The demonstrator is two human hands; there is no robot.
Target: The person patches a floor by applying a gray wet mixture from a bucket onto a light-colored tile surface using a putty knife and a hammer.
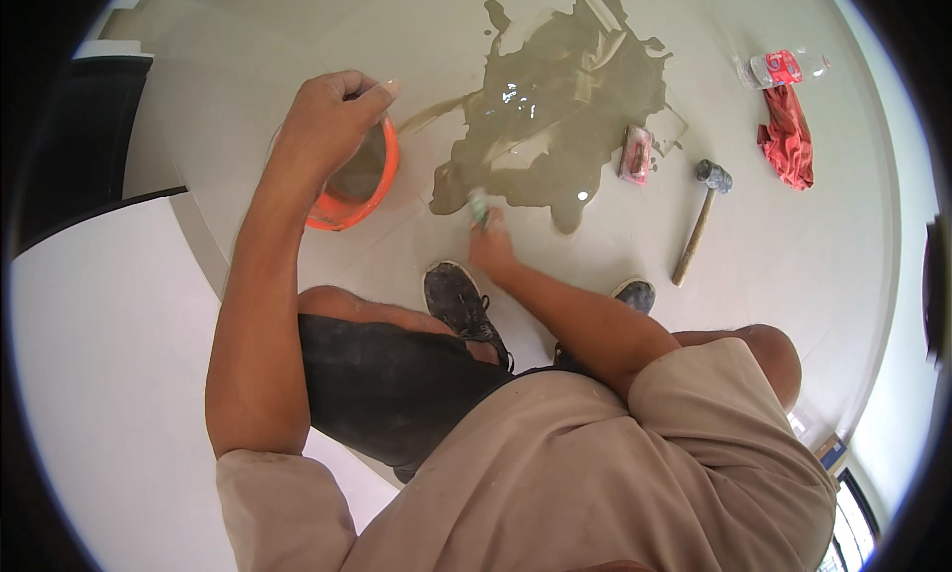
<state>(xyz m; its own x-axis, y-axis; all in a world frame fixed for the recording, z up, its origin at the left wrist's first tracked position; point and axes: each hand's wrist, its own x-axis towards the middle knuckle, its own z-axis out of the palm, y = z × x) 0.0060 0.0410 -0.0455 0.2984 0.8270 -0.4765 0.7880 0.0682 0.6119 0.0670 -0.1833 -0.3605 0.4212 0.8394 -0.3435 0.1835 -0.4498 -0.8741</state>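
The orange bucket (391, 161) is at 11 o'clock from the torso (545, 453); the left hand (332, 126) is placed over its rim, presumably for steadying, though its grip cannot be determined. The right hand (492, 247) is closed around a blurred, green-tinged tool (480, 211), presumably held low to reach the slurry (565, 96) at 12 o'clock: grey-green, wet, glossy, irregular-edged.

Shirt (555, 473): plain tan or beige, soft cloth, loosely cut and creased across the front. Left sleeve (283, 503) and right sleeve (734, 389): short, wide, in the same tan; both are finished with a plain hem. Shorts (397, 384): black or near-black, marked with faint pale smudges. Left shoe (454, 296): dark, fastened with dark laces (485, 319), edged in pale at the toe. Right shoe (636, 295): likewise dark; only partly shown.
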